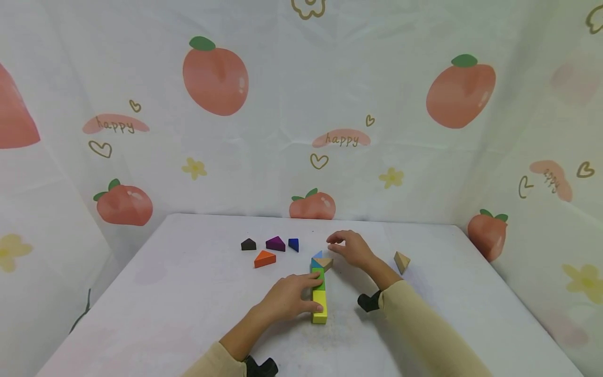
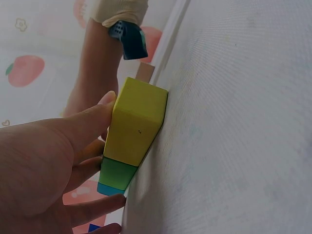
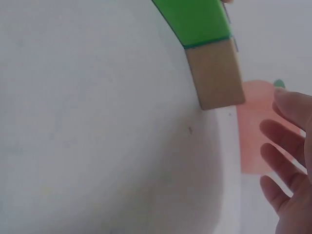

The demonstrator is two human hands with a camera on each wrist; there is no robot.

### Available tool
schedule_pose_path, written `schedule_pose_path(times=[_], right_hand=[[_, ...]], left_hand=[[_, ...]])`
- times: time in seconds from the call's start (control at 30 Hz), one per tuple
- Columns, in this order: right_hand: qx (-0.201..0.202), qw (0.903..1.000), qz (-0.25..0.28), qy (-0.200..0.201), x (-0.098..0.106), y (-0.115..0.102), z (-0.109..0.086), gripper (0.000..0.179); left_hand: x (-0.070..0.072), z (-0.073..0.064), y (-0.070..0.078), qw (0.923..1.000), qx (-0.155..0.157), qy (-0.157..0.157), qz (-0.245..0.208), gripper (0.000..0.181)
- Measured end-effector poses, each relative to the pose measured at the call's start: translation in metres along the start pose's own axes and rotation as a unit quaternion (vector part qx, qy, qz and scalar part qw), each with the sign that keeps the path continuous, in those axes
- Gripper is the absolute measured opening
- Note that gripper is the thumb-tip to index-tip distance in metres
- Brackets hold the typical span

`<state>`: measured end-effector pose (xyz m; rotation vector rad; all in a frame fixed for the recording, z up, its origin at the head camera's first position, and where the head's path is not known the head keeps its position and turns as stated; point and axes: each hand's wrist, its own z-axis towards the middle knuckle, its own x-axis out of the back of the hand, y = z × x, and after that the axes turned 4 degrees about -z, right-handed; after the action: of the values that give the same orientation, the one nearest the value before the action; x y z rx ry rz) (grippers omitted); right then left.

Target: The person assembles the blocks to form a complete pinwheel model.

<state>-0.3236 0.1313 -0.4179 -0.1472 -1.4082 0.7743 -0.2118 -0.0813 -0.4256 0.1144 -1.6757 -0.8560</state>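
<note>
A yellow block and a green block lie end to end in a row on the table. My left hand rests on them from the left, thumb on the yellow one and fingertips over the green one. Past the green block's far end sit a blue piece, a natural-wood triangle and a light blue triangle tip. Just right of and beyond these pieces, my right hand hovers with loosely bent fingers and nothing in them. The right wrist view shows its fingertips apart from the wooden block.
Left of the row stand a black block, a purple triangle, a dark blue triangle and an orange triangle. Another wooden triangle is at the right. A patterned curtain hangs behind the white table.
</note>
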Motion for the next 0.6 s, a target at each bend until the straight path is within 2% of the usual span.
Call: schedule_pose_path(times=[0.27, 0.6], right_hand=[[-0.022, 0.9985, -0.002, 0.051, 0.009, 0.010, -0.015, 0.019], [-0.007, 0.9926, -0.021, 0.120, 0.027, 0.025, -0.044, 0.027]], left_hand=[[-0.001, 0.001, 0.000, 1.0000, 0.006, -0.004, 0.001, 0.065], [-0.001, 0.001, 0.000, 1.0000, 0.006, -0.003, -0.003, 0.064]])
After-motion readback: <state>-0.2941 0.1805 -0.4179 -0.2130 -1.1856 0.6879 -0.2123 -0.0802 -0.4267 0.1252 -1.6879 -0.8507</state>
